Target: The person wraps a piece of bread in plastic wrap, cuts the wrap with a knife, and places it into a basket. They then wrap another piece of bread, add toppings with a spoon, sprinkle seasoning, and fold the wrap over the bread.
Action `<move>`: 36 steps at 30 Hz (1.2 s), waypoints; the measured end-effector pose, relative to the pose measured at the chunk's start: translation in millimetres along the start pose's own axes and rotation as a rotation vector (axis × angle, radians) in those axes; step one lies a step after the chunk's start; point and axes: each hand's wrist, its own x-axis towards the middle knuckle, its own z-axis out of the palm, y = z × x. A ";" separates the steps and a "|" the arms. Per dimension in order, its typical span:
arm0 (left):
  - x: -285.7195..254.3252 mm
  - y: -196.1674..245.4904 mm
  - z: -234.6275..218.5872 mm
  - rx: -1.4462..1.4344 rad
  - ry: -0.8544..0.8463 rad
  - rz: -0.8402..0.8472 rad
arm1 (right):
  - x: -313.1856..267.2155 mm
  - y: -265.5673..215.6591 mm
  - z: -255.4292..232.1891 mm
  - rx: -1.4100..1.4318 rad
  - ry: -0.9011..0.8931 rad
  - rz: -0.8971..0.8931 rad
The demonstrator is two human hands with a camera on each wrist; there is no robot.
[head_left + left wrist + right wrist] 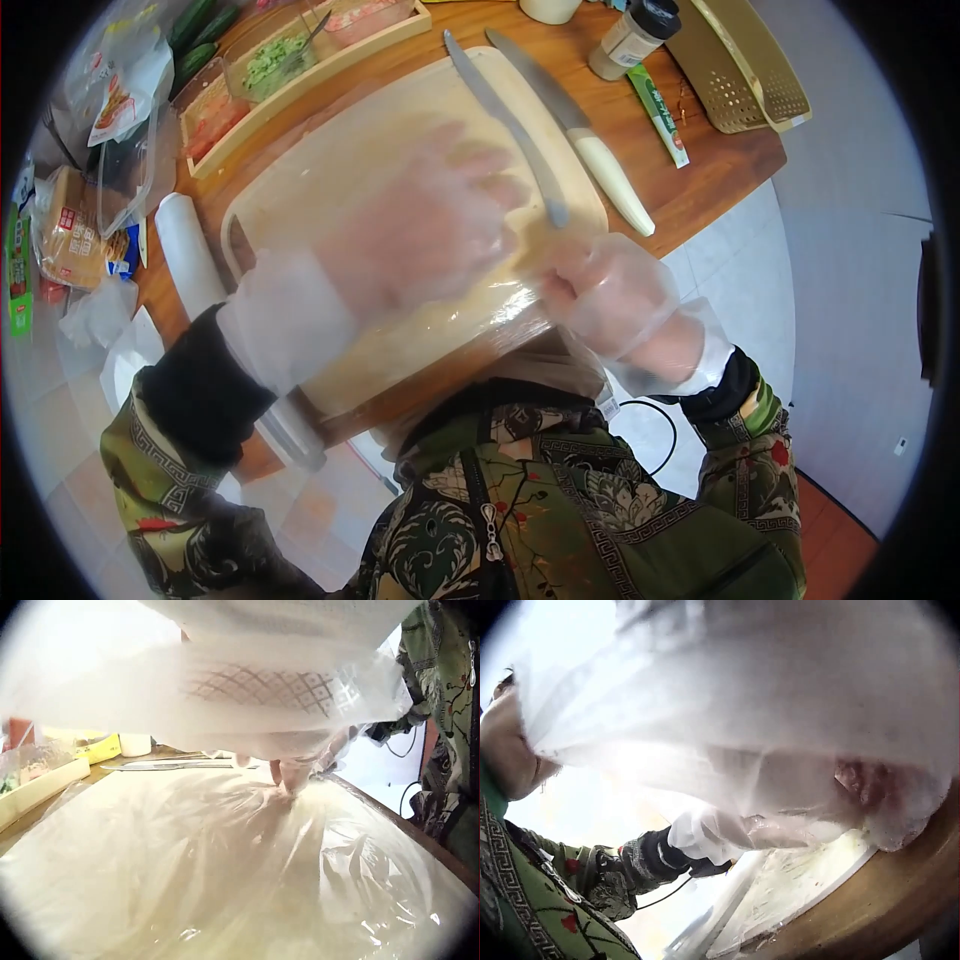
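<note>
A sheet of clear plastic film [180, 862] lies wrinkled over the pale cutting board [300, 170]. My left hand [420, 225], in a loose clear glove and blurred, is over the middle of the board with its fingers spread. Creases in the film run out from the fingertips [289, 776] in the left wrist view. At the board's near right corner, my gloved right hand [615, 295] has its fingers curled and grips the edge of the film. In the right wrist view the glove [780, 712] covers most of that hand.
A long table knife [510, 130] lies on the board's right side, with a white-handled knife [600, 165] beside it. Food containers stand in a wooden tray [300, 85] at the back left. A roll [190, 245], jar [630, 40], green packet [658, 115] and basket [740, 75] surround the board.
</note>
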 end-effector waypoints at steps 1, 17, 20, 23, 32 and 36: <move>0.8 -0.5 1.1 0.001 0.000 -0.007 | -0.4 1.3 -2.4 -0.039 -0.007 0.014; 6.7 2.5 -11.3 0.073 -0.082 0.083 | -2.6 -0.7 -0.8 -0.158 -0.086 0.126; -9.1 10.0 -51.2 0.198 0.048 -0.049 | -2.9 -4.0 -3.4 -0.238 -0.067 0.123; -58.8 -1.1 -76.1 0.382 0.367 -0.325 | -0.5 0.7 -15.4 -0.155 -0.024 0.091; -197.9 -15.4 -64.5 0.613 0.473 -1.108 | 93.4 -43.7 -45.7 -0.112 0.086 0.050; -185.0 -1.1 -77.5 0.177 0.278 -1.539 | 141.7 -30.2 -22.4 -0.328 0.086 -0.091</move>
